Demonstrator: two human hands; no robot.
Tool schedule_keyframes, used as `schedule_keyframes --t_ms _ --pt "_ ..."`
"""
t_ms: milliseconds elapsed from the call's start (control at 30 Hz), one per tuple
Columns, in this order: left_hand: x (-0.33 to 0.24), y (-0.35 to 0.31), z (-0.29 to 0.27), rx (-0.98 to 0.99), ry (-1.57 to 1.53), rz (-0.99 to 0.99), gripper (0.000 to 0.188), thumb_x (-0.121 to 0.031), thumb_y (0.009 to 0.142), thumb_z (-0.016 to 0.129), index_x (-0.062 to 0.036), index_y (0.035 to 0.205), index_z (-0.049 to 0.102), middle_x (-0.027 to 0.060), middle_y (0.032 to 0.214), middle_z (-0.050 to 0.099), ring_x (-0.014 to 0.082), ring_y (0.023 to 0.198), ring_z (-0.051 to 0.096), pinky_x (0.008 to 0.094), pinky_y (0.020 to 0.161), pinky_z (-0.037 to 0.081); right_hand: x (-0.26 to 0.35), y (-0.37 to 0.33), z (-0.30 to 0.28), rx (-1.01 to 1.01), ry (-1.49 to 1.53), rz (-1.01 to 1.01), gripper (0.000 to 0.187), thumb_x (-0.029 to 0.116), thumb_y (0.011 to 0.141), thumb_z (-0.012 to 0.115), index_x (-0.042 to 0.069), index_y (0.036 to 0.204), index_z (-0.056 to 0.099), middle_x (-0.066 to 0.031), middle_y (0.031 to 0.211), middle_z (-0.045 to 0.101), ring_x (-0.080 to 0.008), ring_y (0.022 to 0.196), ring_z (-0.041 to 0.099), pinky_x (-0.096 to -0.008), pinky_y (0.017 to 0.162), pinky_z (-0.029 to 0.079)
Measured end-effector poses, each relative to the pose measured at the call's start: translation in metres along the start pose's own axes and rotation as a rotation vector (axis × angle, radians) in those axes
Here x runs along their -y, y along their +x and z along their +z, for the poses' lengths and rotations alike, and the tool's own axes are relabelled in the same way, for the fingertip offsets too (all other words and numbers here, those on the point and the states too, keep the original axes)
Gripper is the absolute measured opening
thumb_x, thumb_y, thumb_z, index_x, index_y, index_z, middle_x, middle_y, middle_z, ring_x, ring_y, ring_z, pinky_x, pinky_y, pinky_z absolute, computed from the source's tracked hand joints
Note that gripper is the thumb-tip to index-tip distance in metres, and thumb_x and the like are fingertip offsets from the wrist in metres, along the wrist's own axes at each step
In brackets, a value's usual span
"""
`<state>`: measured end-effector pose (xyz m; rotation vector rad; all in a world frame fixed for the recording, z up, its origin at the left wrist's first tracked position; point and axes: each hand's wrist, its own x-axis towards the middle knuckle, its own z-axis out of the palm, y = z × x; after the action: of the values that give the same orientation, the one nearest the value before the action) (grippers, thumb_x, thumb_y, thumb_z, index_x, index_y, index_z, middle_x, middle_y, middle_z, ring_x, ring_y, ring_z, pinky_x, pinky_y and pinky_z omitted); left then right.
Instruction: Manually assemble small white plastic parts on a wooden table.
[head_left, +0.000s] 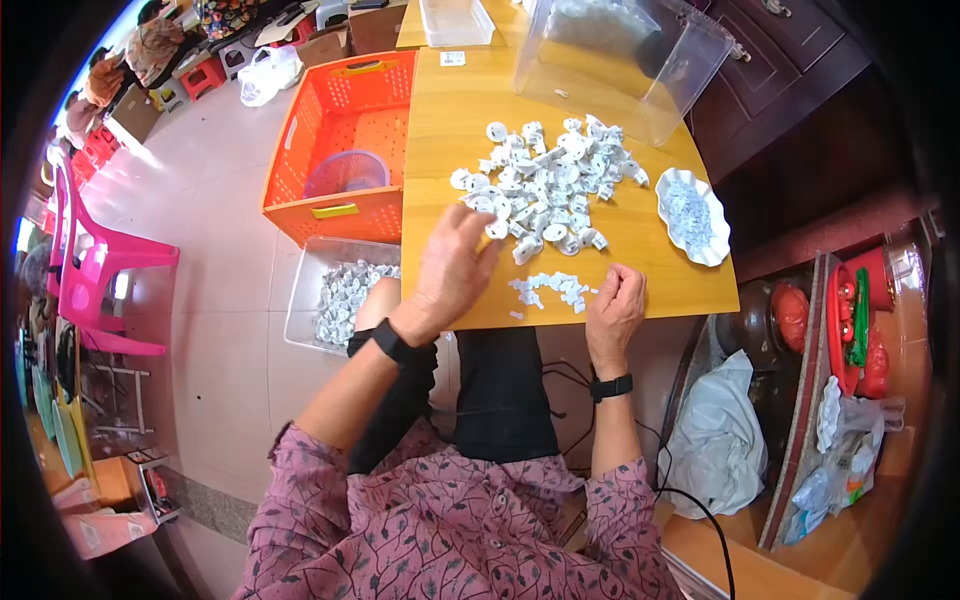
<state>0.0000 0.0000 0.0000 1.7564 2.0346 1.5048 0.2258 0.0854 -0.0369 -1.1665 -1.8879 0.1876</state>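
Note:
A heap of round white plastic parts [560, 185] lies on the yellow wooden table [440, 110]. My left hand [455, 265] is at the heap's near left edge, fingers stretched toward the closest parts and thumb apart; no part shows clearly in its grip. In front of the heap is a small scatter of tiny white pieces [555, 288]. Just right of them, my right hand [615, 312] rests at the table's near edge, its fingers curled and pressed together. Whatever its fingertips may hold is hidden. A white scalloped dish [712, 248] of tiny pale pieces stands to the right.
An orange crate [340, 215] with a purple basket [350, 172] stands left of the table. Below it, a clear tub [300, 315] holds more white parts. A large transparent bin [640, 90] occupies the far right of the table, a shallow clear tray [457, 25] the far left.

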Motion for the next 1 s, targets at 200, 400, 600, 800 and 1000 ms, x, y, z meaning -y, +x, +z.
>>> schedule_keyframes --t_ms 200,400,600,800,1000 --pt "-0.029 -0.016 0.027 0.164 0.056 -0.055 0.025 -0.015 0.083 0.072 -0.0037 0.103 0.065 0.0178 0.094 0.06 0.036 0.081 0.062 0.0438 0.069 0.05 -0.005 -0.004 -0.01 0.009 0.029 0.0 0.01 0.006 0.095 0.054 0.0 0.102 0.055 -0.0167 0.096 0.059 -0.0359 0.09 0.059 -0.0447 0.078 0.048" --pt "-0.029 -0.013 0.039 0.111 0.093 -0.102 0.016 -0.014 0.084 0.071 -0.0024 0.092 0.064 0.0164 0.09 0.062 0.0352 0.077 0.063 0.0438 0.068 0.051 -0.009 -0.002 -0.013 0.084 0.142 0.074 0.011 0.005 0.095 0.054 -0.001 0.104 0.055 -0.0163 0.097 0.061 -0.0309 0.085 0.062 -0.041 0.075 0.05" --pt "-0.043 -0.018 0.004 0.009 -0.18 -0.245 0.015 -0.013 0.087 0.071 -0.0007 0.091 0.062 0.0157 0.084 0.065 0.0236 0.066 0.066 0.0363 0.057 0.05 -0.002 -0.007 -0.024 0.073 0.51 0.334 0.02 0.006 0.098 0.055 -0.004 0.114 0.059 -0.0066 0.091 0.062 -0.0118 0.071 0.061 -0.0264 0.061 0.051" --pt "-0.05 -0.04 -0.025 0.076 -1.166 -0.697 0.009 -0.011 0.094 0.065 -0.0038 0.096 0.059 0.0152 0.1 0.07 0.0127 0.069 0.067 0.0218 0.056 0.053 0.059 -0.014 -0.053 0.162 0.956 0.579 0.019 0.007 0.097 0.059 -0.002 0.114 0.062 -0.0028 0.088 0.063 -0.0074 0.074 0.06 -0.0196 0.063 0.048" --pt "-0.047 -0.067 -0.023 0.104 -1.517 -0.73 0.005 -0.01 0.096 0.061 -0.0057 0.096 0.058 0.019 0.11 0.068 0.0119 0.07 0.067 0.0225 0.06 0.055 0.109 -0.022 -0.053 0.349 1.365 0.793 0.015 0.002 0.094 0.062 -0.001 0.109 0.061 -0.0052 0.09 0.064 -0.0102 0.074 0.063 -0.0212 0.064 0.052"
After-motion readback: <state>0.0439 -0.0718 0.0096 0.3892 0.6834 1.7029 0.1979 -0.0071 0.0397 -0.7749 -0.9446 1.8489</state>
